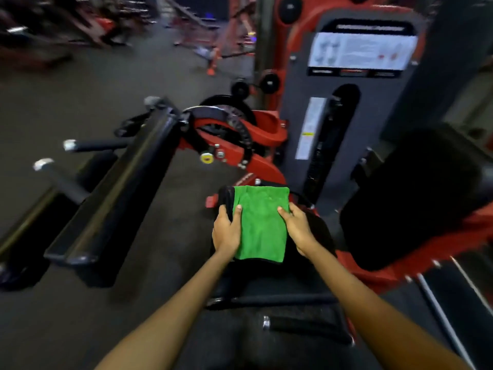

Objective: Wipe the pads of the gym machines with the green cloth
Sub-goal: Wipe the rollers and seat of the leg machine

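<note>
Here, both hands flatten a folded green microfibre cloth [262, 224] onto a black padded roller [318, 231] of the red-framed machine.

From left: the left hand [226, 231] lies spread, thumb pressing the cloth's left edge and fingers wrapped around the pad's side; the right hand [297, 227] lies flat on the right edge, fingers together. Probably best: keep even pressure, draw the cloth along the whole curve, and reach the uncovered sides.
</note>
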Available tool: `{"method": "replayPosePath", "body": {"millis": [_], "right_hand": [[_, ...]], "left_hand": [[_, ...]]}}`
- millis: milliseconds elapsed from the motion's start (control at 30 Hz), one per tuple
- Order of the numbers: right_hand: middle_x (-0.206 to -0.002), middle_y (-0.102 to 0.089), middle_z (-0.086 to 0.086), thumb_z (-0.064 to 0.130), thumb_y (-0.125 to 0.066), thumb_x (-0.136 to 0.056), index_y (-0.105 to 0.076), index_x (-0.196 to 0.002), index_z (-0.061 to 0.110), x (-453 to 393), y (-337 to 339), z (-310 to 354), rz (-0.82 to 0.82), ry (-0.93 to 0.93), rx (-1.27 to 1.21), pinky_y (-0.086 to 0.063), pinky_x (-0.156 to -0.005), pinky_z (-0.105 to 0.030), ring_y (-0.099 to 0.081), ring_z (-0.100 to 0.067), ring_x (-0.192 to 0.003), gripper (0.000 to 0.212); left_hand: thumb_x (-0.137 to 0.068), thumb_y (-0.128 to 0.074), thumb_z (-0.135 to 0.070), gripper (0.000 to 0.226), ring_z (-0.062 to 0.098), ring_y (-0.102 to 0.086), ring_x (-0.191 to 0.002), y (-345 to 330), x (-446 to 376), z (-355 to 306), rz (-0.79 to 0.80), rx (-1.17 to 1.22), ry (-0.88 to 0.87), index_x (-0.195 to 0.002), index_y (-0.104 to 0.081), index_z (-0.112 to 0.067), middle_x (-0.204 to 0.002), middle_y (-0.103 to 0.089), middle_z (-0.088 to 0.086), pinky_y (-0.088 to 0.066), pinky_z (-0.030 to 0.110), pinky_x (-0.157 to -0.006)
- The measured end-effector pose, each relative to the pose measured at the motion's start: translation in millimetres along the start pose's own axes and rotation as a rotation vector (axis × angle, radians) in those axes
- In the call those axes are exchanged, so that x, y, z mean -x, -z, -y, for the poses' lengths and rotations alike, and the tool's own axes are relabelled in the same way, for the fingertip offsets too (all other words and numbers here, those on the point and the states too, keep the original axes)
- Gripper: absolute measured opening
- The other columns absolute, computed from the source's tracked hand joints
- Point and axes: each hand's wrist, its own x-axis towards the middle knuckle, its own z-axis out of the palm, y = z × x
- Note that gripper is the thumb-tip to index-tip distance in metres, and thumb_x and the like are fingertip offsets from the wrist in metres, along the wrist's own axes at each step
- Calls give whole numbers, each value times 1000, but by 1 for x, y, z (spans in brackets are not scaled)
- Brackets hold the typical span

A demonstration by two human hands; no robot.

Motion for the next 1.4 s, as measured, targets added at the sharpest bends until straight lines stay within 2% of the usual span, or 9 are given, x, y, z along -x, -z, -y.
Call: {"method": "replayPosePath", "body": {"millis": [233, 467, 600, 700, 867, 900, 1033, 1233, 1400], "right_hand": [[-103, -68, -6, 10, -57, -93, -63, -106, 12, -31, -48, 20, 493, 8, 57, -50, -68, -16, -64, -9, -80, 15], [-96, -72, -9, 11, -68, -85, -64, -109, 7, -1, -95, 29, 893, -278, -8, -57, -72, -29, -70, -19, -82, 25], [-105, -69, -17, 8, -69, -83, -65, -104, 6, 25, -126, 38, 856, -283, -66, -54, -85, -42, -67, -31, -94, 22], [-98, -69, -12, 4, -67, -84, -65, -98, 8, 41, -146, 49, 747, -177, -172, -55, -78, -35, -66, -27, -90, 14], [-103, -67, -12, 12, -67, -84, -66, -110, 6, 58, -180, 64, 363, 487, 134, -43, -81, -32, -61, -31, -98, 26], [-105, -65, -13, 9, -66, -83, -64, -117, 7, 64, -190, 65, 360, 627, 190, -43, -80, -34, -60, -33, -98, 34], [-120, -51, -8, 18, -62, -82, -49, -138, 29, 90, -229, 52, 709, 957, 625, -46, -85, -46, -49, -29, -106, 58], [-139, -47, -14, 53, -41, -81, -62, -123, 30, 76, -247, 33, 553, 1188, 793, -37, -98, -58, -40, -38, -129, 53], [-153, -29, -7, 54, -46, -91, -61, -125, 18, 39, -263, 49, 687, 1041, 797, -27, -105, -63, -15, -34, -143, 53]], "left_hand": [[-97, -46, -40, 29, 29, -59, -93, 26, 11, 17, -404, 94, 182, -102, -50, -11, -98, -64, 9, -41, 34, -75], [-96, -48, -40, 32, 20, -58, -96, 68, 52, 40, -573, 200, 272, -107, -53, -10, -103, -62, 3, -44, 32, -84], [-95, -51, -39, 38, 23, -56, -104, 101, 53, 50, -615, 125, 296, -117, -50, -9, -114, -60, 8, -46, 39, -92], [-93, -56, -31, 35, 23, -55, -104, 122, 53, 54, -711, -69, 180, -118, -49, -7, -113, -54, 6, -44, 39, -92], [-85, -49, -28, 38, 22, -42, -119, 153, 59, 53, -914, -525, -168, -115, -56, -6, -127, -51, 12, -27, 35, -103], [-86, -49, -27, 40, 21, -41, -122, 161, 59, 53, -895, -559, -209, -119, -56, -6, -131, -50, 11, -26, 34, -106], [-82, -43, -33, 66, 31, -41, -131, 186, 52, 61, -687, -600, -164, -135, -43, 5, -140, -46, 19, -29, 45, -111], [-81, -55, -20, 67, 31, -41, -130, 188, 54, 71, -631, -637, -180, -139, -35, 7, -138, -46, 21, -29, 39, -111], [-80, -44, -26, 60, 24, -44, -120, 190, 50, 72, -712, -703, -181, -132, -45, 5, -127, -56, 18, -20, 31, -112]]}}
